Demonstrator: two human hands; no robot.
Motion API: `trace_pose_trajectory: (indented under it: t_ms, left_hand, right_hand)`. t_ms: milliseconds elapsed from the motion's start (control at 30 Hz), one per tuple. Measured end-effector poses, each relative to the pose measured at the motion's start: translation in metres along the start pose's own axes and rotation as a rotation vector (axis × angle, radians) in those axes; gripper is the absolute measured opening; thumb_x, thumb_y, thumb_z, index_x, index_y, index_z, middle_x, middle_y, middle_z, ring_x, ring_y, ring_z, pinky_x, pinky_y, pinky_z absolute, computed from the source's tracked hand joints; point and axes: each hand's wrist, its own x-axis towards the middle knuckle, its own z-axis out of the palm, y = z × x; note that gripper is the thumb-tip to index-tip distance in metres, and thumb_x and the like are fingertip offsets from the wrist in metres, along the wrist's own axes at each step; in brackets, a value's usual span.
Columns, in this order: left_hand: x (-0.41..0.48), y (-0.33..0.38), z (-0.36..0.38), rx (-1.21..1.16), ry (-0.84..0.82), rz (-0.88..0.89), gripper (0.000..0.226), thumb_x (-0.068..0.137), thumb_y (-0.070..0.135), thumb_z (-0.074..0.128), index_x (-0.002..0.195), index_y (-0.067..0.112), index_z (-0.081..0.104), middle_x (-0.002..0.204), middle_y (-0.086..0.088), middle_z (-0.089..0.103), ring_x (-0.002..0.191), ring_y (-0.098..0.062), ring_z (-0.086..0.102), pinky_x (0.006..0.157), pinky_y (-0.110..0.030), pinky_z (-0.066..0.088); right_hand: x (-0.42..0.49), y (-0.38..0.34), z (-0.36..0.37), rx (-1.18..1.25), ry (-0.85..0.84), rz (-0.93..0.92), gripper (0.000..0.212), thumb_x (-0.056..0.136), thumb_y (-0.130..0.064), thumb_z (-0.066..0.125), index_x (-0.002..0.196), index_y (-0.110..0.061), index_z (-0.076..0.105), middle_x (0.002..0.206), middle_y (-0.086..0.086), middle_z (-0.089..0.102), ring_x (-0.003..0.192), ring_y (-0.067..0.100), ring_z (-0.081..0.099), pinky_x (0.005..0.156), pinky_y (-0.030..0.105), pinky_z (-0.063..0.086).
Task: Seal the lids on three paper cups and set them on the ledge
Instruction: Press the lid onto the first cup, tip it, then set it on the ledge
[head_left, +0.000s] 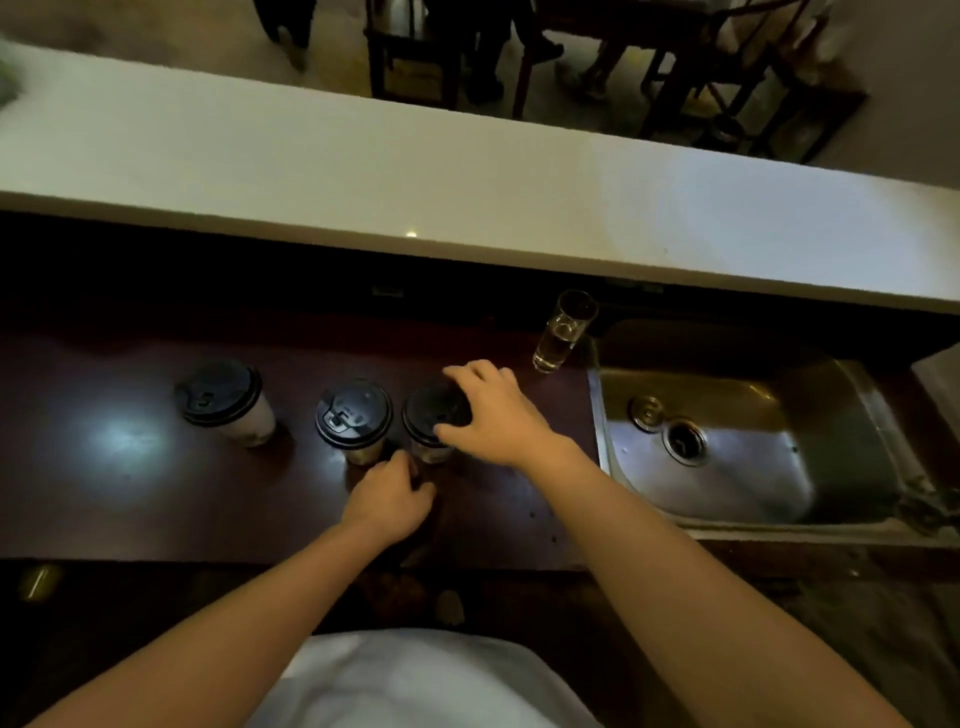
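Two hands work over the dark counter (130, 493). Left hand (387, 499) is nearest, fingers curled by the base of the right cup (428, 453); whether it grips cannot be told. Right hand (493, 410) clasps that cup's black lid (428, 410) from above. Middle cup (354, 418) and left cup (226, 400) stand lidded alongside. Farther back: glass (563, 332), then white ledge (467, 171).

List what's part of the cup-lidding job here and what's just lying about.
Job:
- left cup, middle cup, right cup, all with lids on
- right hand, gripping the right cup's lid
- left hand, by that cup's base, contact unclear
- white ledge, no cups on it yet

Lying about:
- drinking glass
- steel sink
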Motion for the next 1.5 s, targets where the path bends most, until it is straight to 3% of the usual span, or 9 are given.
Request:
trace_pose_trajectory:
  t_ms: [133,400,600,733,933,1133,1300,1433,1500]
  left_hand:
    - [-0.002,0.002,0.007,-0.106,0.060,-0.061,0.024,0.091,0.034,0.060,0.103,0.016,0.050,0.107,-0.007,0.064,0.100,-0.029,0.063,0.076,-0.037,0.048]
    - [0.003,0.000,0.018,-0.234,0.052,-0.036,0.035,0.087,0.026,0.067,0.112,0.016,0.044,0.110,-0.007,0.062,0.102,-0.027,0.063,0.076,-0.035,0.047]
    - [0.012,0.015,0.028,-0.378,0.129,0.016,0.063,0.080,0.028,0.076,0.130,0.019,0.040,0.120,-0.008,0.057,0.107,-0.026,0.060,0.084,-0.039,0.053]
    - [0.015,0.025,0.039,-0.419,0.202,0.066,0.069,0.070,0.035,0.081,0.128,0.022,0.046,0.115,-0.002,0.060,0.101,-0.021,0.061,0.073,-0.034,0.051]
    - [0.016,0.031,0.055,-0.502,0.232,0.075,0.059,0.067,0.028,0.082,0.115,0.025,0.050,0.099,0.004,0.066,0.088,-0.017,0.065,0.070,-0.041,0.057]
    - [0.009,0.044,0.063,-0.552,0.310,0.068,0.055,0.068,0.027,0.084,0.114,0.023,0.053,0.092,0.008,0.063,0.082,-0.012,0.063,0.067,-0.035,0.057]
    - [0.011,0.047,0.075,-0.548,0.462,0.096,0.049,0.070,0.030,0.080,0.108,0.029,0.049,0.096,0.006,0.064,0.089,-0.019,0.062,0.075,-0.041,0.055]
    - [0.011,0.052,0.079,-0.497,0.488,0.066,0.057,0.070,0.049,0.068,0.117,0.023,0.049,0.109,0.002,0.060,0.100,-0.023,0.052,0.079,-0.033,0.042]
    - [0.012,0.052,0.079,-0.528,0.480,0.071,0.060,0.069,0.049,0.072,0.117,0.023,0.049,0.110,0.002,0.059,0.100,-0.022,0.051,0.080,-0.035,0.044]
  right_hand:
    - [0.009,0.000,0.012,-0.102,-0.087,-0.144,0.090,0.080,-0.050,0.071,0.154,-0.023,0.027,0.151,-0.003,0.032,0.131,0.028,0.030,0.100,0.047,0.048]
    - [0.011,0.013,0.005,-0.042,-0.068,-0.157,0.094,0.075,-0.050,0.074,0.154,-0.019,0.032,0.142,-0.004,0.035,0.126,0.024,0.033,0.102,0.043,0.047]
    - [0.004,0.012,0.000,-0.018,-0.080,-0.109,0.079,0.073,-0.046,0.073,0.145,-0.034,0.043,0.125,-0.002,0.034,0.116,0.025,0.036,0.097,0.044,0.049]
    - [-0.003,0.015,-0.005,-0.032,-0.109,-0.089,0.068,0.071,-0.046,0.072,0.134,-0.039,0.048,0.114,-0.002,0.034,0.106,0.028,0.042,0.090,0.043,0.051]
    - [-0.006,0.024,-0.007,0.109,-0.082,0.042,0.059,0.072,-0.045,0.077,0.125,-0.033,0.055,0.113,0.002,0.045,0.101,0.022,0.052,0.085,0.032,0.051]
    - [-0.015,0.018,-0.006,0.104,-0.043,0.156,0.053,0.072,-0.049,0.074,0.119,-0.031,0.055,0.111,0.003,0.045,0.100,0.026,0.053,0.082,0.038,0.056]
    - [-0.015,0.012,-0.005,0.122,-0.001,0.254,0.053,0.074,-0.050,0.074,0.120,-0.031,0.055,0.112,0.004,0.042,0.097,0.026,0.052,0.077,0.033,0.050]
    - [-0.012,0.013,-0.008,0.231,-0.007,0.348,0.048,0.070,-0.051,0.074,0.110,-0.031,0.057,0.116,0.006,0.047,0.099,0.026,0.056,0.080,0.038,0.059]
    - [-0.011,0.016,-0.009,0.267,-0.040,0.334,0.052,0.072,-0.047,0.076,0.117,-0.031,0.055,0.119,0.007,0.045,0.102,0.027,0.055,0.082,0.037,0.057]
